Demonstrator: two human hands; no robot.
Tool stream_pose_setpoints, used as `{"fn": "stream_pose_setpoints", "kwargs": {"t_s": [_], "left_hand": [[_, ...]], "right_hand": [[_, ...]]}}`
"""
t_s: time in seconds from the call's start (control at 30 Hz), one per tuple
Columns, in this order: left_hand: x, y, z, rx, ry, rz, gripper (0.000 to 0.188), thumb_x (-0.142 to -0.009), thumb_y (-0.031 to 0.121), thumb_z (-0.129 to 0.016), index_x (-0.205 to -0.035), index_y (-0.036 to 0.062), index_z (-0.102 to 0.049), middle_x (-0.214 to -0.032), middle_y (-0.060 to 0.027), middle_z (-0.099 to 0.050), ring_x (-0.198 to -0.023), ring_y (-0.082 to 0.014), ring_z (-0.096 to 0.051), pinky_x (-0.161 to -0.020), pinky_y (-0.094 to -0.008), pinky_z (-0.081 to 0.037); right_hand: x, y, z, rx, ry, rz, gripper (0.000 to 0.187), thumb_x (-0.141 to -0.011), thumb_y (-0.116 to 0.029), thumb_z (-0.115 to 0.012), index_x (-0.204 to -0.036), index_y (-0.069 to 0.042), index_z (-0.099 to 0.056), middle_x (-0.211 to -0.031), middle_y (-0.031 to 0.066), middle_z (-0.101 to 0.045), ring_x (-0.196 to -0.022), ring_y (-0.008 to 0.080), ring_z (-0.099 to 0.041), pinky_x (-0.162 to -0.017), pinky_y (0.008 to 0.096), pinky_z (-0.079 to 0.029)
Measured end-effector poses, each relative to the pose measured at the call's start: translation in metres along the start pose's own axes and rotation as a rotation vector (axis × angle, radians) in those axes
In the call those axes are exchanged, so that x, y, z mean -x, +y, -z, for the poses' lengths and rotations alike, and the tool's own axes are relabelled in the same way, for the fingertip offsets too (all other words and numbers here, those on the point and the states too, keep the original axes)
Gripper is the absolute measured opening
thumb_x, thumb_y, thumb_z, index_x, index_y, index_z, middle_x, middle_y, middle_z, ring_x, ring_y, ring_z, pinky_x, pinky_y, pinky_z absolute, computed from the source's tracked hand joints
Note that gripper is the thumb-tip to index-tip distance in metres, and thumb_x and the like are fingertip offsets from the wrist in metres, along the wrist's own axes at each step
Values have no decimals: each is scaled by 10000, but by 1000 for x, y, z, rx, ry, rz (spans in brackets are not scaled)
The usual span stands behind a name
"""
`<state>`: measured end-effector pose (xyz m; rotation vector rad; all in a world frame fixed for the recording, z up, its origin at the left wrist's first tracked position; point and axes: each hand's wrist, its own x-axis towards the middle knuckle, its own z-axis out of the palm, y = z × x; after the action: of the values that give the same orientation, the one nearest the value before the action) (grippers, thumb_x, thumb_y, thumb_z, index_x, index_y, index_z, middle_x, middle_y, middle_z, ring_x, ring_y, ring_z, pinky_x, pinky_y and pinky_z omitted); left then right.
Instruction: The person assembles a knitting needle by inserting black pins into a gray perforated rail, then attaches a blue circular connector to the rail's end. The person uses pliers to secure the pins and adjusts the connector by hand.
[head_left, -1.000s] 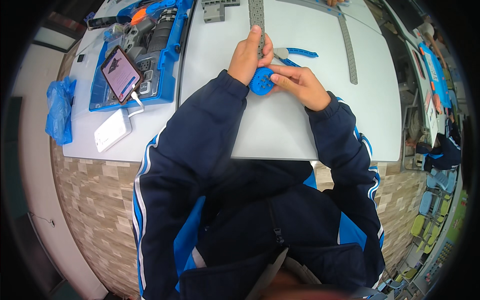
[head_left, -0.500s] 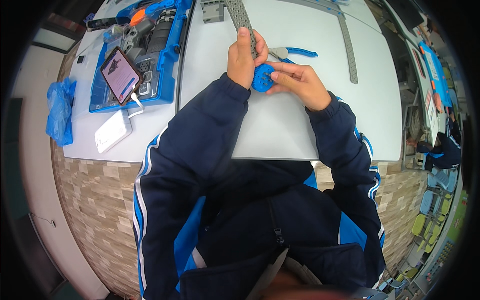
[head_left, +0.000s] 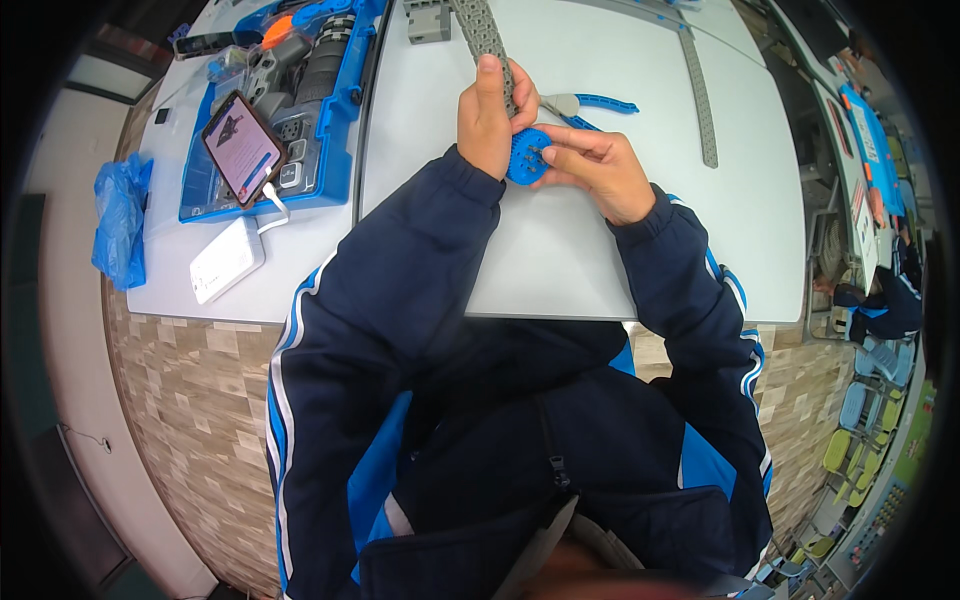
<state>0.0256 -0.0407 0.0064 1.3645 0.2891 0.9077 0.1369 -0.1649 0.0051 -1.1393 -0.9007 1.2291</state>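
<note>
My left hand [head_left: 487,120] is closed around a long grey perforated beam [head_left: 481,32], its thumb pressed along the face. At the lower end of that beam sits a round blue gear [head_left: 527,157] with holes and small dark pieces at its centre. My right hand [head_left: 603,170] pinches the gear from the right, thumb on its near face and fingers behind it. Just beyond the right hand, blue-handled pliers [head_left: 603,103] lie on the white table [head_left: 560,270]. The gear's far side is hidden by my fingers.
On the left a blue parts case [head_left: 335,150] holds grey parts and black wheels. A phone [head_left: 243,150] rests on its edge, cabled to a white power bank [head_left: 226,262]. A blue plastic bag [head_left: 120,222] lies at the far left. Another grey beam [head_left: 702,100] lies at the right.
Both hands have shifted very slightly to the right with the beam and gear. The grip of each hand looks the same.
</note>
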Motion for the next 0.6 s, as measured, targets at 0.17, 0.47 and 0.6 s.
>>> {"fn": "stream_pose_setpoints", "kwargs": {"t_s": [0.17, 0.47, 0.6], "left_hand": [[3, 0, -1, -10, 7, 7, 538, -1037, 532, -203, -748, 99, -340, -542, -3, -340, -603, -123, -312, -636, -270, -355], [6, 1, -3, -50, 26, -42, 559, -1034, 539, -215, -745, 89, -379, -569, -1, -378, -543, -85, -304, -524, -253, -283], [10, 6, -6, -54, 42, 9, 555, -1033, 536, -230, -744, 87, -384, -566, -3, -381, -540, -86, -306, -522, -255, -281]], "right_hand": [[1, 2, 1, -2, 1, -8, 336, -931, -87, -619, -1238, 49, -612, -1051, 149, -693, -906, 203, -695, -855, 316, -569], [1, 4, 0, -33, -2, -24, 334, -930, -58, -602, -1244, 58, -602, -1054, 155, -691, -920, 212, -694, -866, 324, -576], [6, 3, -1, -51, -8, -57, 336, -936, -61, -597, -1246, 69, -594, -1058, 162, -687, -924, 219, -693, -874, 332, -578]]}}
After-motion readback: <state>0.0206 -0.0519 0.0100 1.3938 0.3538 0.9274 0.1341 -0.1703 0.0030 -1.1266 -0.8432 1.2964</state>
